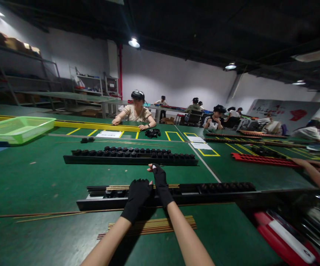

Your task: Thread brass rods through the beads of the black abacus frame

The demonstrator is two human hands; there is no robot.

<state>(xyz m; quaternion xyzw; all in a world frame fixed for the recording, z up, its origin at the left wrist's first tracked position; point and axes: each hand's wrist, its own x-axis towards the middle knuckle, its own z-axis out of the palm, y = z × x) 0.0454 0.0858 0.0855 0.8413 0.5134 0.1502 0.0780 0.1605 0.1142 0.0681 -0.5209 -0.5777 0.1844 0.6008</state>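
My left hand, in a black fingerless glove, lies over the near black channel rail. Its fingers bend down out of sight, so their grip is hidden. Just right of it, my gloved right hand is raised above the rail's far edge, fingers bent together toward the left; whatever they hold is too small to make out. Thin brass-coloured rods lie along the rail beside the left hand. Black rollers or wheel-like parts fill the rail's right end. Below my wrists, several more rods lie on the table.
Beyond my hands stands another black rail with rows of black parts. A green basket sits far left. Across the table a person handles a yellow rail. At right, a co-worker's arms reach near a red rail.
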